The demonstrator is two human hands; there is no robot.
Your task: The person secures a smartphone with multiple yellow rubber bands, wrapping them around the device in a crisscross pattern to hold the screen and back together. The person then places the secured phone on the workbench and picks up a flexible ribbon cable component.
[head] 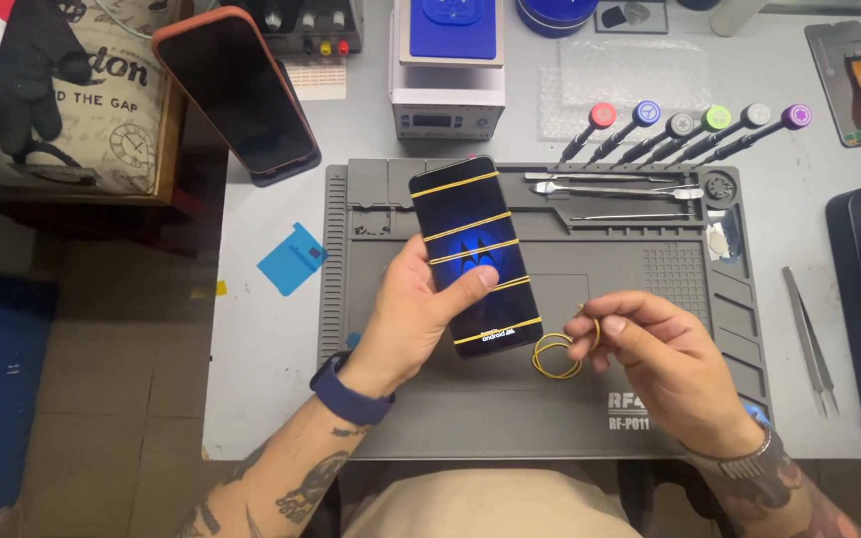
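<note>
Five yellow bands already cross the smartphone [474, 256], screen lit, gripped in left hand [413, 317], thumb over glass. Right hand [665, 364] fingers pinch loose rubber bands [562, 351] just below phone's lower end, over grey repair mat [510, 399]. Banding appears nearly complete; spare bands left.

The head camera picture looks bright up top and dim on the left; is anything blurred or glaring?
Head view: sharp on the left hand, the lit phone with yellow rubber bands and the right hand pinching loose rubber bands; brighter light on the far grey table; the floor at left is dim; soft shadows under the hands on the grey mat; edges bend slightly.
</note>
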